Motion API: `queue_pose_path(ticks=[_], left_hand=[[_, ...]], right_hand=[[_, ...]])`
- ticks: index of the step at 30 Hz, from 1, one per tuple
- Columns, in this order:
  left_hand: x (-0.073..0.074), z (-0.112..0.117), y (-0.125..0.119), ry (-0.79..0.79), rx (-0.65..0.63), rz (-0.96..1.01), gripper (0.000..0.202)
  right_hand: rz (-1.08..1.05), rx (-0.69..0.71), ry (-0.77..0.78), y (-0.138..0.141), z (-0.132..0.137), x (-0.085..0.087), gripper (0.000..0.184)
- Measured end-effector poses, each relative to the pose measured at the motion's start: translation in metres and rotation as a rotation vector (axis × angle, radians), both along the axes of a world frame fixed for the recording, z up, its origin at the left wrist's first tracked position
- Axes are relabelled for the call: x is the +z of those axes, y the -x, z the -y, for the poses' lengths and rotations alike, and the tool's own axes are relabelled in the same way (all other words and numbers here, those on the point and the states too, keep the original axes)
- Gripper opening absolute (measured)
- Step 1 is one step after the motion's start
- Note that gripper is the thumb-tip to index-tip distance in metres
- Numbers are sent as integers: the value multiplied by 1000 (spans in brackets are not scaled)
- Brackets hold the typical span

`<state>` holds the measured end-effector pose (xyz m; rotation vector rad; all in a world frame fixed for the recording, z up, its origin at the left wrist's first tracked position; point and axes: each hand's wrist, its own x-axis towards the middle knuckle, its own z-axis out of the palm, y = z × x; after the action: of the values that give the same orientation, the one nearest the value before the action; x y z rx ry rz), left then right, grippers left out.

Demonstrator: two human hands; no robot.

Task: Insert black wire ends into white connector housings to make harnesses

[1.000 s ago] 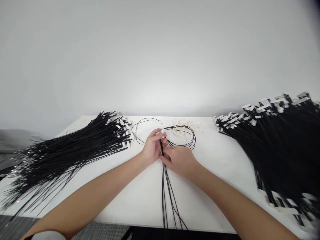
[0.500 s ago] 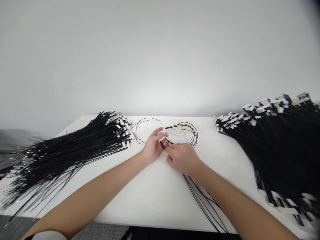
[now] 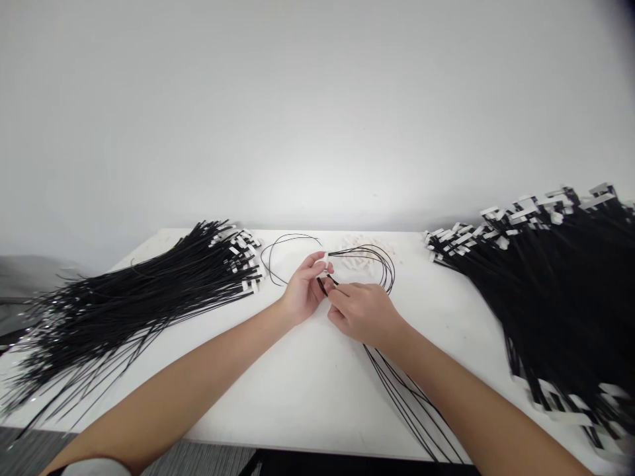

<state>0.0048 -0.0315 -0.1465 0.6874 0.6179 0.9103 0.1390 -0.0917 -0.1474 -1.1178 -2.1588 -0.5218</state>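
Between the thumb and fingers of my left hand (image 3: 303,291) is a small white connector (image 3: 326,259). Thin black wires (image 3: 384,258) run out of the connector to the right and curve round toward my right hand (image 3: 364,311). That hand is closed in a pinch on black wire ends, just below the connector. The dark ends stick out left of its fingertips, close to my left fingers. More of the wires hang below my right wrist, down to the table's front edge. How many wires the right fingers hold is hidden.
A heap of black wires with white connectors (image 3: 163,284) lies at the left of the white table (image 3: 278,390). A larger bundle of black cables (image 3: 560,284) covers the right. Loose white connectors (image 3: 360,254) lie behind my hands, beside a single looped wire (image 3: 270,254).
My right hand has shifted very slightly left, and the wire ends stick out a little further past its fingertips. The wire loop has moved slightly. My left hand stays almost still.
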Motion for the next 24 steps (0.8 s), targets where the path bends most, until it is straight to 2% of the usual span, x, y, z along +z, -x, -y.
queue_pose_path(ticks=[4,9,24], left_hand=[[2,1,0,-9,-33,-23,37],[4,1,0,8,-63,-7,36],[1,2,-1,22,-4,-1,34]], right_hand=[[54,17,-50,0,-1,1,14],[57,94,-127,-4,-5,-1,15],[96,199,-7,-6,-3,-1,15]])
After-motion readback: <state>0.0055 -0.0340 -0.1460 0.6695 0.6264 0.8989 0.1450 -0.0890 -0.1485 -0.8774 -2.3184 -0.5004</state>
